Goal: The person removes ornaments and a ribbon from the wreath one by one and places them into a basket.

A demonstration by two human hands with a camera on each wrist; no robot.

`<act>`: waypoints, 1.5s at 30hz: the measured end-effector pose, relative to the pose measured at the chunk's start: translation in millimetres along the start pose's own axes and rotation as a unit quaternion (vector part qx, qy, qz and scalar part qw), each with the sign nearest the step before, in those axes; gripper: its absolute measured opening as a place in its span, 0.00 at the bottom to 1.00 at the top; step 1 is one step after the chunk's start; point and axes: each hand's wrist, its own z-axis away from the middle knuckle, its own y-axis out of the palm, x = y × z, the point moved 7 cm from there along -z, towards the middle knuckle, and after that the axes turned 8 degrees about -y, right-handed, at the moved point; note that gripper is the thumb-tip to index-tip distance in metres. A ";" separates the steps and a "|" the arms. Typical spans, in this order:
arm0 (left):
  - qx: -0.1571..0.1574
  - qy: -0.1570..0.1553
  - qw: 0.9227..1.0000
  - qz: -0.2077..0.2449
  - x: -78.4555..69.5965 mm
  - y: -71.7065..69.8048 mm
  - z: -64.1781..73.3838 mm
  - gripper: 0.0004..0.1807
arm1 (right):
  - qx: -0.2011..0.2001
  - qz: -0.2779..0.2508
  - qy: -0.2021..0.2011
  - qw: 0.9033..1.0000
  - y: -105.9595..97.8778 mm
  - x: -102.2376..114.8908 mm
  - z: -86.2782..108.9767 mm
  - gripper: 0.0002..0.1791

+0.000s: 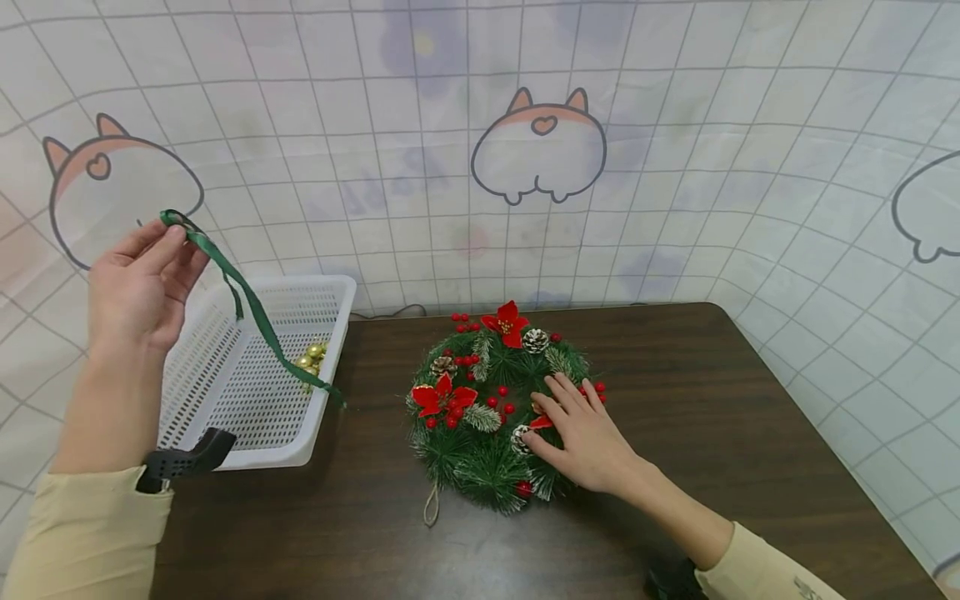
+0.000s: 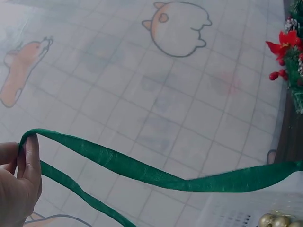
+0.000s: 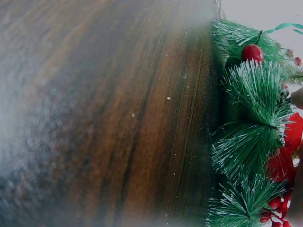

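Note:
Raised above the left end of the table, my left hand (image 1: 146, 279) pinches a green ribbon (image 1: 258, 312) between thumb and fingers. One long tail of the ribbon droops to the right over a white basket, and a shorter one hangs beside it. In the left wrist view the ribbon (image 2: 113, 159) stretches across from the fingertips. My right hand (image 1: 581, 437) rests with spread fingers on the right side of a green wreath (image 1: 487, 471), which carries red flowers, berries and pinecones. It partly hides a red flower there.
The white plastic basket (image 1: 333, 333) stands at the left of the dark wooden table (image 1: 720, 400), with small gold balls (image 1: 311, 358) inside. A twine loop (image 1: 431, 507) sticks out from the wreath's front. A patterned cloth wall (image 1: 420, 208) rises behind the table.

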 end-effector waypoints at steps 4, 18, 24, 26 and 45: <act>-0.010 0.002 1.000 0.006 -7.3 2.2 -6.4 0.12 | 0.000 -0.001 0.002 1.000 0.1 -0.4 0.4 0.40; -0.028 0.030 0.999 0.002 -36.5 15.2 -18.2 0.13 | 0.001 0.004 0.000 1.000 1.2 -1.0 0.0 0.40; -0.029 0.045 0.999 0.002 -48.4 25.3 -17.7 0.11 | 0.000 0.005 -0.001 1.000 -0.1 -0.5 0.0 0.40; -0.027 0.049 0.998 -0.009 -51.4 28.7 -17.9 0.10 | 0.001 0.005 -0.001 1.000 -0.4 -0.5 0.0 0.40; -0.038 0.074 0.993 -0.082 -59.1 29.1 -23.9 0.15 | 0.004 0.007 -0.001 1.000 0.5 -0.1 0.5 0.40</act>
